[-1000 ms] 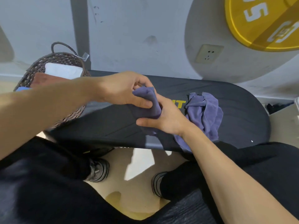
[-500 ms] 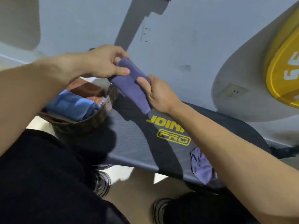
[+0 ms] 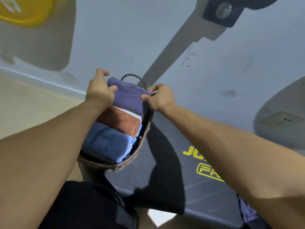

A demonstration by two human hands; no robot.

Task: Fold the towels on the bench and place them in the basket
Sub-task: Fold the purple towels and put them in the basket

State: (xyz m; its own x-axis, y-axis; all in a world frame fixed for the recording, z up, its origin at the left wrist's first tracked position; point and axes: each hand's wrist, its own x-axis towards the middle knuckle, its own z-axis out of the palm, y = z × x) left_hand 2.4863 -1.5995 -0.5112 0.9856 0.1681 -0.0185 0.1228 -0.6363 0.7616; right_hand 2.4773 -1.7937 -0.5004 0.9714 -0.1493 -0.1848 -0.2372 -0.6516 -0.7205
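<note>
Over basket (image 3: pixel 141 142): folded purple towel (image 3: pixel 127 98) level, long axis left-right, both hands pinching ends

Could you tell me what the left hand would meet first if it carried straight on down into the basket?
Probably the brown towel folded in the basket, just below the left hand gripping the purple towel; depth is unclear.

Both forearms are bare with no sleeves in view, the left hand (image 3: pixel 100 91) and right hand (image 3: pixel 160 98) wear no gloves or rings, and black trousers (image 3: pixel 85 207) cover the legs.
</note>
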